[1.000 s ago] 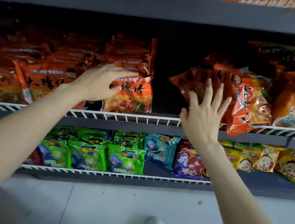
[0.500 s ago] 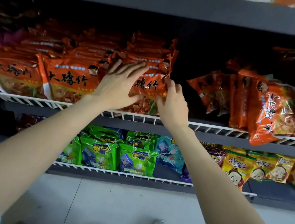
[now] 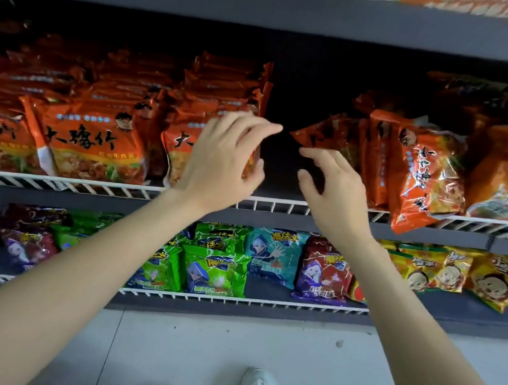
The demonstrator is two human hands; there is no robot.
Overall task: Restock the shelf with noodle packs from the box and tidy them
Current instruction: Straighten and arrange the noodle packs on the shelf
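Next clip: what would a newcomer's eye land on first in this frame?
Two bare hands at centre, the left hand over the front orange noodle pack, the right hand loosely curled and empty before a dark gap in the row. Right of the gap, orange packs stand on edge and lean over the white wire rail. Below, green snack bags brighten the lower shelf.
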